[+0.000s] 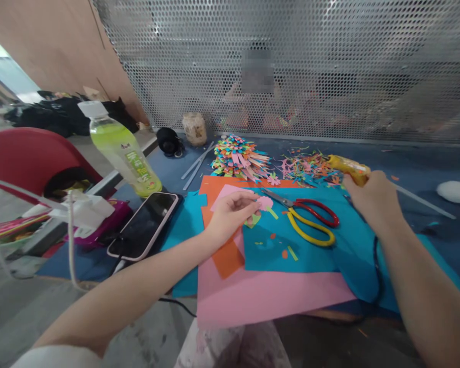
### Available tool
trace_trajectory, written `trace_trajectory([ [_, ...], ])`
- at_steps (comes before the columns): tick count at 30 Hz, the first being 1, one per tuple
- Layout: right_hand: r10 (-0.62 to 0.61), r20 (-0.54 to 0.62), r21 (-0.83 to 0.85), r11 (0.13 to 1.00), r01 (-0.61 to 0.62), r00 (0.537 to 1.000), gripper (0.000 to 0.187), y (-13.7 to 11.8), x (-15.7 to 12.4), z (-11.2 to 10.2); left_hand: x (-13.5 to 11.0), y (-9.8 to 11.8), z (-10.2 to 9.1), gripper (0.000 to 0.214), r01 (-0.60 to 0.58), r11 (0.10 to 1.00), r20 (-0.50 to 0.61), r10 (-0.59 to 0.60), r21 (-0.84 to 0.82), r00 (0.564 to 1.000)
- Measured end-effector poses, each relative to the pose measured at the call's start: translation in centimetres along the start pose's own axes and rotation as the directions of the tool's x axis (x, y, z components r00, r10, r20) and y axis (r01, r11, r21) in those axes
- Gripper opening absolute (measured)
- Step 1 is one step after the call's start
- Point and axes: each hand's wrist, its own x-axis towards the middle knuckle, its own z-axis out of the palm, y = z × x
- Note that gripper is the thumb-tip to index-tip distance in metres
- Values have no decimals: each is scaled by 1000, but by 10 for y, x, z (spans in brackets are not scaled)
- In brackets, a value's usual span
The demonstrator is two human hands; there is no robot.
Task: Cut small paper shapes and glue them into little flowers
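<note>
My left hand [233,212] is closed in a pinch on a small pink paper flower [266,203], above the stacked coloured sheets. My right hand [373,197] grips a yellow glue gun [348,166], its nozzle toward the pile of paper shreds [308,168]. Scissors with red and yellow handles [290,203] lie on the blue sheet [291,261], just right of the pink flower. Small green and orange paper bits [284,254] are scattered on that sheet. Beneath it are a pink sheet [268,299] and an orange sheet [227,259].
A fringed multicolour paper cone [237,158] stands at the back. Left are a phone [143,225], a tilted drink bottle [124,153], a white charger [88,212] and cables. Two translucent sticks [197,166] lie behind. A perforated metal panel [199,61] closes off the back.
</note>
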Motion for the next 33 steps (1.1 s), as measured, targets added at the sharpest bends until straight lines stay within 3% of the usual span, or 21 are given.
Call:
trace_trajectory([
  [4,-183,-227,139,966,217,957,34,-13,-11,2,2,-2,-2,30,7,1000,-19,-7,-8,1000],
  [7,-368,-340,167,882,440,866,34,-23,-21,8,5,-3,-4,30,0,1000,-33,0,-1,999],
  [12,-617,-386,129,700,702,686,36,-34,-37,13,7,-5,-6,27,13,1000,-42,-13,5,999],
  [16,-718,-400,67,596,800,569,39,-36,-42,9,7,-6,-8,26,4,1000,-32,-4,17,999],
  [22,-723,-434,73,566,821,537,42,-35,-45,5,8,-6,-9,25,0,999,-38,1,32,999],
  [27,-756,-411,-20,567,824,510,41,-37,-47,6,8,-6,-8,23,-10,999,-48,12,42,999],
  [33,-742,-391,5,589,808,544,40,-36,-47,8,8,-5,-8,21,-25,999,-54,27,40,998],
])
